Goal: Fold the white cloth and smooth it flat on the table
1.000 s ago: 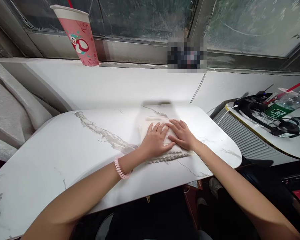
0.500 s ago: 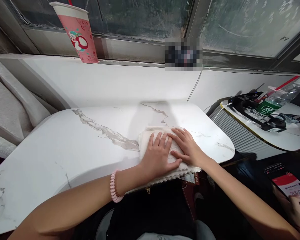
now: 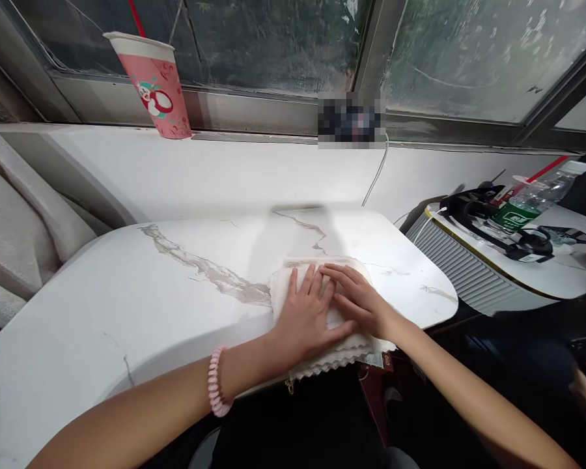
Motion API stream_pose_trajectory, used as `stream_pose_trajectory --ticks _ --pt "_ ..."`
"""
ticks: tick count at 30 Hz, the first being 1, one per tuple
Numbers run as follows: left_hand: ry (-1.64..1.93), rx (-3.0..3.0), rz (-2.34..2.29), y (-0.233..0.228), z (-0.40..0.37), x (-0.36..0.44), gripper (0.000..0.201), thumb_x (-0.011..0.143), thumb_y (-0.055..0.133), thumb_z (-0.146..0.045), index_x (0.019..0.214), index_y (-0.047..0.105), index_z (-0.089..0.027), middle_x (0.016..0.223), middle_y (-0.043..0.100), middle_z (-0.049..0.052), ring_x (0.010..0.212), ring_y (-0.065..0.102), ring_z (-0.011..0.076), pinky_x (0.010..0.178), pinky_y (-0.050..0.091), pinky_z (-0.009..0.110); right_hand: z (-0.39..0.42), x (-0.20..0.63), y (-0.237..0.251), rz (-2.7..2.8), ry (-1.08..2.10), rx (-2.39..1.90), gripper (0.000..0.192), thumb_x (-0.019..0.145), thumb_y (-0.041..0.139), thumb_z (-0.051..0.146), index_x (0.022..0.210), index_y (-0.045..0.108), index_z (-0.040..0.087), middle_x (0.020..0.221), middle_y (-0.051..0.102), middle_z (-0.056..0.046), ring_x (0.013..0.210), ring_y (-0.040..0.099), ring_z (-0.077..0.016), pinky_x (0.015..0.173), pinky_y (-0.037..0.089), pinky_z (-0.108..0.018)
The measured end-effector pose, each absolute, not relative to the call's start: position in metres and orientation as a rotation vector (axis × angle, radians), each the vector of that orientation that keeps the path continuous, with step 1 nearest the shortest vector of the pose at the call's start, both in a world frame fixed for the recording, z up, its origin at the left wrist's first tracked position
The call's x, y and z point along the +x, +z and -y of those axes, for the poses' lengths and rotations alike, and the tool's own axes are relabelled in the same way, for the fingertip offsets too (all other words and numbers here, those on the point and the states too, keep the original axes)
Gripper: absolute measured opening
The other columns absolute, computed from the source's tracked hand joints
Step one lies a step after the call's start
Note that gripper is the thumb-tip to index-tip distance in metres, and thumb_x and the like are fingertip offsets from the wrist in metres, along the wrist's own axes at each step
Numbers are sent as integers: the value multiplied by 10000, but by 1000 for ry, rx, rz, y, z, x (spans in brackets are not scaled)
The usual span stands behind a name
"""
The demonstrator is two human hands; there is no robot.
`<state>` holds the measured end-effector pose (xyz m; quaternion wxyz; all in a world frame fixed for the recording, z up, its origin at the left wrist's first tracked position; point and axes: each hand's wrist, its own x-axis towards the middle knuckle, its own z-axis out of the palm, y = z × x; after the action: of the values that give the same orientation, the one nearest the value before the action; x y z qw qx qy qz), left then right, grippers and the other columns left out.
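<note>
Your left hand (image 3: 306,312) and right hand (image 3: 359,299) lie open and flat, side by side, on the folded towel (image 3: 280,290). Their weight pins it at the near edge of the surface (image 3: 127,293). Pink cup (image 3: 153,85) stands on the far sill.

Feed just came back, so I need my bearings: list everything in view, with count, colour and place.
folded towel: one, cream, near table edge, overhanging it
table: one, white marble
paper cup: one, pink, on window sill
cable: one, white, down the wall
side table: one, white, right
plastic bottle: one, clear, green label, on side table
headphones: black, on side table
hair tie: one, pink, left wrist
left hand: flat on towel
right hand: flat on towel
</note>
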<state>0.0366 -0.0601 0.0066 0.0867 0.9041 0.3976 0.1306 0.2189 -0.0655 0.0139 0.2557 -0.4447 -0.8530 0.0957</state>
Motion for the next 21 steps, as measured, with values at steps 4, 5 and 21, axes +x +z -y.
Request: stream_pose_trajectory --ticks 4,5,21 --pt "318 2655 -1177 17 57 38 873 875 459 -703 1494 383 -92 1596 314 192 1514 147 380 1227 80 605 62 217 0 2269 297 -1206 483 1001 373 265 1483 387 277 1481 500 -85 1389 440 -261 1187 311 -560" --pt "291 2634 -1172 20 56 39 858 868 487 -674 1485 393 -85 1592 318 201 1512 154 382 1230 91 596 61 217 0 2262 314 -1215 481 996 386 266 1477 394 274 1476 504 -86 1382 445 -261 1182 323 -550" --pt "400 2727 -1254 1 44 40 624 965 395 -387 1483 380 -39 1548 381 234 1481 271 359 1218 173 583 46 201 0 2262 233 -1253 480 940 388 227 1408 479 176 1435 538 -120 1349 450 -265 1141 335 -516"
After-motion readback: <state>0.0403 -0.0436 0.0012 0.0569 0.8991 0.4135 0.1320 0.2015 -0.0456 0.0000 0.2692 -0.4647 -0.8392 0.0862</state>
